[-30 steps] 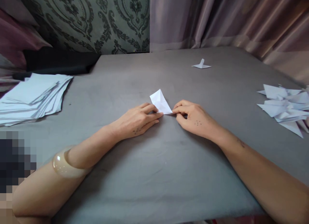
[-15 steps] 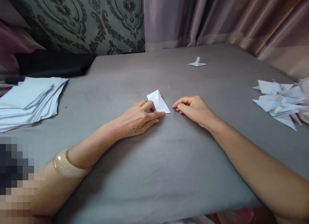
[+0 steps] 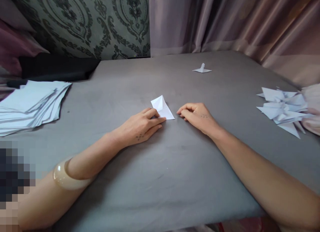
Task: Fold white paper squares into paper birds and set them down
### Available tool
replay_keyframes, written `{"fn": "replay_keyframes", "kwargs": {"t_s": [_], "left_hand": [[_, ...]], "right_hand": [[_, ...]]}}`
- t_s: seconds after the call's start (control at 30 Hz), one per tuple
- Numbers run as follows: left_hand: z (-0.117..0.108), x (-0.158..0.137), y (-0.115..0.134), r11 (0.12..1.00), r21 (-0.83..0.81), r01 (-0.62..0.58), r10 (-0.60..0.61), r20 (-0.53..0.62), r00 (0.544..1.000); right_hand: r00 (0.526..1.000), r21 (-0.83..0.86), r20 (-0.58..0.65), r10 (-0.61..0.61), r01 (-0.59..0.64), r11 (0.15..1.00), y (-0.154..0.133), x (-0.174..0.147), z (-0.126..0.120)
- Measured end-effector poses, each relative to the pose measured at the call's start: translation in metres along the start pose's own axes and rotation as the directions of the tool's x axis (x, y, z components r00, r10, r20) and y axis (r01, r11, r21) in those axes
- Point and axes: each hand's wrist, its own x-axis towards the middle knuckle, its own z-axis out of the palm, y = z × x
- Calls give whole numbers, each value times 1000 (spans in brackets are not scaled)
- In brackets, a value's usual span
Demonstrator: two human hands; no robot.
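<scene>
A small folded piece of white paper (image 3: 165, 111) lies on the grey cloth in the middle, with crease lines and a pointed top. My left hand (image 3: 143, 125) rests on its lower left side, thumb and fingers gripping the paper and holding it down on the cloth. Part of the paper is hidden under those fingers. Just right of the paper's lower corner is my right hand (image 3: 196, 116), its fingers curled and the tips together. A narrow gap separates it from the paper, and nothing shows between its fingers.
A stack of white paper sheets (image 3: 32, 104) lies at the left, before a black folded cloth (image 3: 57, 67). One folded paper shape (image 3: 202, 69) stands at the far right of the grey cloth (image 3: 150, 178). Several more folded paper pieces (image 3: 285, 107) are heaped on the right.
My left fingers have slid slightly left along the paper's lower edge, baring more of its right corner. My right hand stays beside it. The whole view has shifted a little.
</scene>
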Motion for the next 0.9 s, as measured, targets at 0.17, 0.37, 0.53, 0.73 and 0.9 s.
{"fn": "replay_keyframes", "kwargs": {"t_s": [0.17,0.37,0.53,0.73,0.9], "left_hand": [[-1,-4,-1,999,-41,14,-16,-51,999],[2,-1,-4,997,-43,70,-77,-206,975],[0,3,-9,980,13,201,-180,-395,901],[4,5,-18,993,100,57,-24,-306,952],[5,4,-18,984,173,50,-5,-250,968]], "right_hand": [[1000,-54,5,5,-5,999,-6,-4,-2],[994,-47,28,-103,104,993,-12,-10,5],[972,-79,76,-220,226,971,-12,-14,10],[957,-152,125,-260,278,949,-13,-15,9],[938,-164,131,-322,341,926,-10,-15,11]]}}
